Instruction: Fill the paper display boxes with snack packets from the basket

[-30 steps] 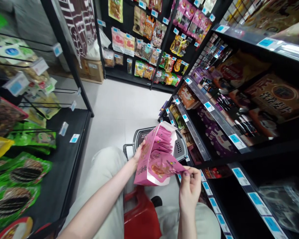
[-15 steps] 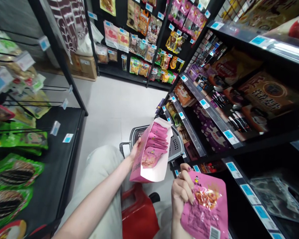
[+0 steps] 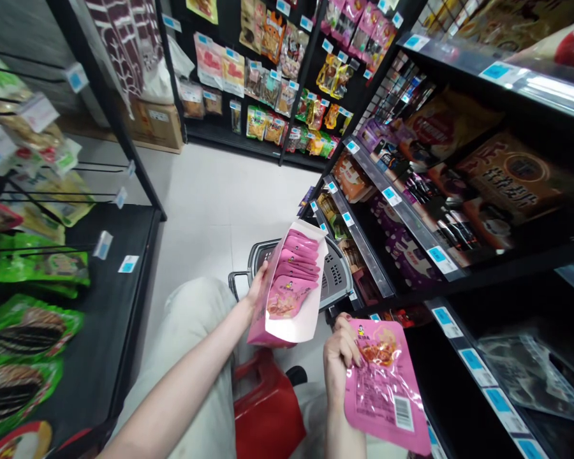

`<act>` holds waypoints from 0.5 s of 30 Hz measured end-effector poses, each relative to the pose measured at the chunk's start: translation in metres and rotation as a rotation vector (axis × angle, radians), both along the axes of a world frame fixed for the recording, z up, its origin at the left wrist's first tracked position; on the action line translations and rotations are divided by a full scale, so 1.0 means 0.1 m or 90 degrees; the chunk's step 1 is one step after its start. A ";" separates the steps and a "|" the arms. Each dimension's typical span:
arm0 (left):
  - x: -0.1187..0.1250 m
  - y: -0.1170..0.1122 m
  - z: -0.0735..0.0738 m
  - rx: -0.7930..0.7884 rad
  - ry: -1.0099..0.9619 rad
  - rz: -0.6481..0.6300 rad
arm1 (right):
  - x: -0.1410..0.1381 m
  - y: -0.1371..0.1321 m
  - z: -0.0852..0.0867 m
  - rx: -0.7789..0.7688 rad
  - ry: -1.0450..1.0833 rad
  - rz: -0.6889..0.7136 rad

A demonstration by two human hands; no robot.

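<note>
Held in my left hand [image 3: 258, 284] is an open pink box [image 3: 263, 322] with a white inside, tilted so its opening faces me. Several pink snack packets [image 3: 294, 271] stand in a row inside it. The fingers of that hand wrap round the box's far left side and are partly hidden. My right hand [image 3: 340, 347] pinches a single pink snack packet [image 3: 385, 386] by its upper left edge, apart from the box and to its right. A cartoon logo, a food picture and a barcode show on that packet.
Below the box on the floor is a dark grey basket [image 3: 337, 280]. A red plastic stool [image 3: 268, 414] stands between my legs. Black shelves [image 3: 402, 210] of bagged goods rise close on the right; a rack with green bags [image 3: 33, 328] is at the left.
The single packet in my right hand has moved slightly left and tilted, bringing its barcode fully into view. My left hand and the box have shifted slightly up and left in view.
</note>
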State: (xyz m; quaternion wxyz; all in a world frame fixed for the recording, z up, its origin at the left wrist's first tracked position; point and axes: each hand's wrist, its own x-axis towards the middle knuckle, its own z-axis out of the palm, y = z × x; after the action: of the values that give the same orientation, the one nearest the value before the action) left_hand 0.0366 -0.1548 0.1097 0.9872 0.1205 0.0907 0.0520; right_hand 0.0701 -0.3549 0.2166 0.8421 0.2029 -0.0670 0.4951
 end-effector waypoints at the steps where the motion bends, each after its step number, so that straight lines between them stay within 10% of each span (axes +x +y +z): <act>1: 0.00 0.01 0.01 0.002 0.013 -0.007 | 0.00 0.01 0.03 -0.006 -0.027 -0.007; 15: -0.02 0.01 0.10 0.001 0.065 -0.062 | 0.06 -0.09 0.06 -0.017 0.033 0.037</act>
State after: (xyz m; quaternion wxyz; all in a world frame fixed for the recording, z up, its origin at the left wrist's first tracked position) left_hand 0.0344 -0.1543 0.1196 0.9826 0.1280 0.1346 -0.0023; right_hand 0.0757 -0.3638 0.2221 0.8316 0.2059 -0.0327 0.5147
